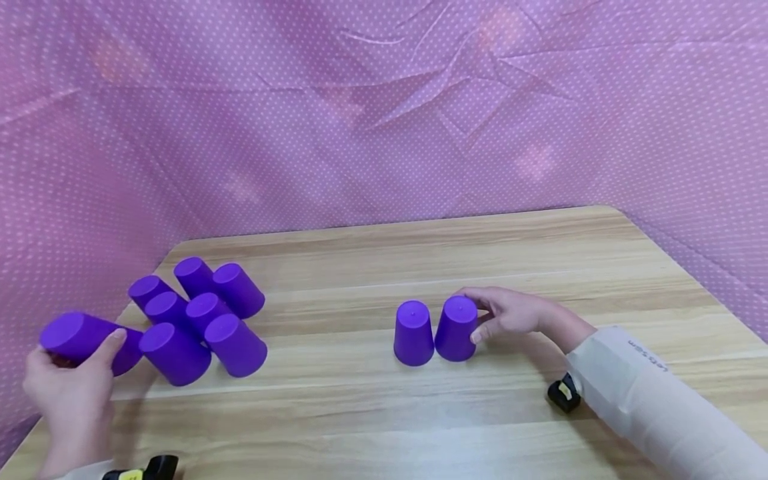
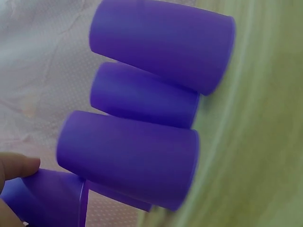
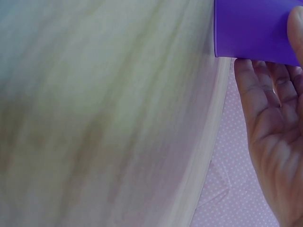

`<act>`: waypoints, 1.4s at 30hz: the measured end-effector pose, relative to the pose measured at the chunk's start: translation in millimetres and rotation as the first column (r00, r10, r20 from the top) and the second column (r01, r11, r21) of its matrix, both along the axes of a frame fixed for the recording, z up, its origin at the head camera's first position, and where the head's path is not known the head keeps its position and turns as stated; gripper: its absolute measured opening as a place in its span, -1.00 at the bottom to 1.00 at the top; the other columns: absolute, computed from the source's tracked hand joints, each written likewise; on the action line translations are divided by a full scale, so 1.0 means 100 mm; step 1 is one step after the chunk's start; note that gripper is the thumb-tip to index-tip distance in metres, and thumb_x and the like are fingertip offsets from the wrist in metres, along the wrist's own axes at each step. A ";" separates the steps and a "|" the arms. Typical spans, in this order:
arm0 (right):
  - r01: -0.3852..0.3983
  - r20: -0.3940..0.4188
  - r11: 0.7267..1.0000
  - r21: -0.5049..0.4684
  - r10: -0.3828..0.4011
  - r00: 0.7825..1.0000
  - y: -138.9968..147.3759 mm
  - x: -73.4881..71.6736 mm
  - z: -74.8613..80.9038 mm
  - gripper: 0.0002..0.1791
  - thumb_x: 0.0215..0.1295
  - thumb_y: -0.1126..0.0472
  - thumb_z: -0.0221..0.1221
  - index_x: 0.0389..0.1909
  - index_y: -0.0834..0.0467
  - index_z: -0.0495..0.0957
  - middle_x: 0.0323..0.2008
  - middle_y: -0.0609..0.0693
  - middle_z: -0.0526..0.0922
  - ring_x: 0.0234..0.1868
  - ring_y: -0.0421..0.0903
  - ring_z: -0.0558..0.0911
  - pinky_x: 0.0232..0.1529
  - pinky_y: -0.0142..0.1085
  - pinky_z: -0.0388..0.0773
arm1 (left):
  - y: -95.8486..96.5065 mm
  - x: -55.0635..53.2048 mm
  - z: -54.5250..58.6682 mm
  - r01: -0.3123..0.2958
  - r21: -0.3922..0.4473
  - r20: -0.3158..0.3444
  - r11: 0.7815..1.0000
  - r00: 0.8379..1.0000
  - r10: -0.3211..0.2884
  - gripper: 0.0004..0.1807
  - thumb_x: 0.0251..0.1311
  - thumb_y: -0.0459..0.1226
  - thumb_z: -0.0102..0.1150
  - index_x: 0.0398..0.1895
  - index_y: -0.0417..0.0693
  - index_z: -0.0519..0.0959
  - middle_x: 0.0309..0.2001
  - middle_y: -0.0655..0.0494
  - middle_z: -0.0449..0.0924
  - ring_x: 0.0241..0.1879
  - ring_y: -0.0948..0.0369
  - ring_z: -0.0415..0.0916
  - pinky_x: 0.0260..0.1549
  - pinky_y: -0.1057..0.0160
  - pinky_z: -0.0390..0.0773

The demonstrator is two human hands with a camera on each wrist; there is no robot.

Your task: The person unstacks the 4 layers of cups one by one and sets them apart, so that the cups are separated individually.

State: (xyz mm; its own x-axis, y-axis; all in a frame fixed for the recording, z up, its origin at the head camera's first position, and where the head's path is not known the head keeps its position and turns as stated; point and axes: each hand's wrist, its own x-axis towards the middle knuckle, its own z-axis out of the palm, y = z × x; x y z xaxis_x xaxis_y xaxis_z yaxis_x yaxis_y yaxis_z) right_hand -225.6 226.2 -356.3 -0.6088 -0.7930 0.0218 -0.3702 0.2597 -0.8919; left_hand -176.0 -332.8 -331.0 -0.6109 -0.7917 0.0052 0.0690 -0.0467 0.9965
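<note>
My left hand (image 1: 72, 393) grips a purple cup (image 1: 78, 337), thumb along its side, and holds it tilted with its closed base toward the upper left. Its open rim shows in the left wrist view, beside a standing purple cup (image 2: 128, 158). At mid-table two purple cups stand upside down side by side. My right hand (image 1: 507, 313) holds the right-hand cup (image 1: 456, 330) of this pair between thumb and fingers; its rim is at the tabletop in the right wrist view. The left-hand cup (image 1: 413, 337) is untouched.
Beside my left hand, several upside-down purple cups (image 1: 237, 347) stand in a close cluster on the wooden table (image 1: 336, 413). A pink dotted curtain (image 1: 384, 153) hangs behind the table's far edge and along both sides.
</note>
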 end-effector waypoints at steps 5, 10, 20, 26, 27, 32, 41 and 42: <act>0.001 0.002 1.000 0.003 -0.002 1.000 -0.01 0.00 0.00 -0.38 0.10 0.31 0.26 0.17 0.37 0.25 0.04 0.21 0.52 0.09 -0.23 0.50 0.18 -0.32 0.42 | -0.27 -0.11 -0.23 0.027 -0.024 0.073 0.999 0.997 -0.025 -0.26 -0.35 -0.44 0.53 -0.02 0.19 0.41 -0.20 0.42 0.49 -0.12 0.45 0.43 -0.08 0.64 0.42; 0.012 0.000 1.000 0.018 -0.012 1.000 -0.01 0.00 0.00 -0.36 0.09 0.30 0.26 0.18 0.36 0.24 0.05 0.21 0.51 0.10 -0.24 0.49 0.19 -0.31 0.40 | -0.30 -0.10 -0.26 0.134 -0.123 0.303 0.983 0.949 -0.092 -0.29 -0.15 -0.21 0.47 0.10 0.29 0.31 -0.21 0.51 0.39 -0.16 0.51 0.38 -0.06 0.60 0.40; 0.026 0.005 0.999 0.038 -0.026 1.000 0.00 0.01 0.02 -0.35 0.08 0.29 0.27 0.19 0.35 0.24 0.06 0.20 0.51 0.10 -0.23 0.49 0.20 -0.25 0.40 | -0.19 -0.03 -0.29 0.276 -0.152 0.467 0.949 0.867 -0.177 -0.16 0.06 -0.14 0.29 0.39 0.03 0.08 -0.05 0.38 0.30 -0.19 0.50 0.29 0.13 0.52 0.29; 0.007 0.005 1.000 0.018 -0.007 1.000 0.00 0.00 0.01 -0.36 0.10 0.29 0.26 0.18 0.36 0.24 0.05 0.21 0.51 0.09 -0.23 0.50 0.18 -0.31 0.41 | -0.20 -0.05 -0.32 0.303 -0.128 0.440 0.944 0.871 -0.219 -0.28 0.07 -0.23 0.28 0.27 0.21 0.15 -0.10 0.45 0.28 -0.01 0.39 0.29 0.28 0.40 0.17; 0.007 0.004 1.000 0.019 -0.007 1.000 0.00 0.01 0.01 -0.36 0.10 0.30 0.26 0.18 0.36 0.24 0.05 0.21 0.51 0.09 -0.23 0.50 0.18 -0.30 0.41 | -0.21 -0.06 -0.32 0.308 -0.125 0.439 0.943 0.870 -0.225 -0.29 0.08 -0.24 0.27 0.27 0.22 0.15 -0.08 0.45 0.28 0.04 0.35 0.27 0.29 0.39 0.16; 0.009 -0.007 1.000 0.021 -0.009 1.000 0.00 0.01 0.00 -0.37 0.09 0.30 0.26 0.17 0.35 0.24 0.04 0.20 0.52 0.08 -0.21 0.51 0.18 -0.25 0.41 | -0.25 -0.08 -0.35 0.352 -0.153 0.484 0.923 0.842 -0.241 -0.29 0.09 -0.21 0.26 0.27 0.26 0.12 0.12 0.30 0.26 0.21 0.22 0.17 0.34 0.27 0.12; 0.015 -0.005 1.000 0.024 -0.015 1.000 0.00 0.01 0.00 -0.37 0.09 0.29 0.27 0.17 0.34 0.25 0.03 0.17 0.52 0.08 -0.19 0.51 0.18 -0.25 0.42 | -0.21 -0.01 -0.31 0.349 -0.097 0.327 0.932 0.896 -0.301 -0.45 -0.01 -0.45 0.30 -0.16 0.33 0.25 -0.31 0.53 0.36 -0.31 0.57 0.33 -0.15 0.62 0.44; 0.016 -0.001 1.000 0.024 -0.016 1.000 0.00 0.01 0.00 -0.37 0.09 0.29 0.27 0.17 0.34 0.25 0.03 0.17 0.52 0.08 -0.19 0.51 0.18 -0.25 0.42 | -0.21 -0.01 -0.29 0.348 -0.094 0.288 0.933 0.906 -0.309 -0.45 -0.03 -0.50 0.28 -0.16 0.28 0.27 -0.35 0.53 0.38 -0.35 0.58 0.35 -0.28 0.67 0.44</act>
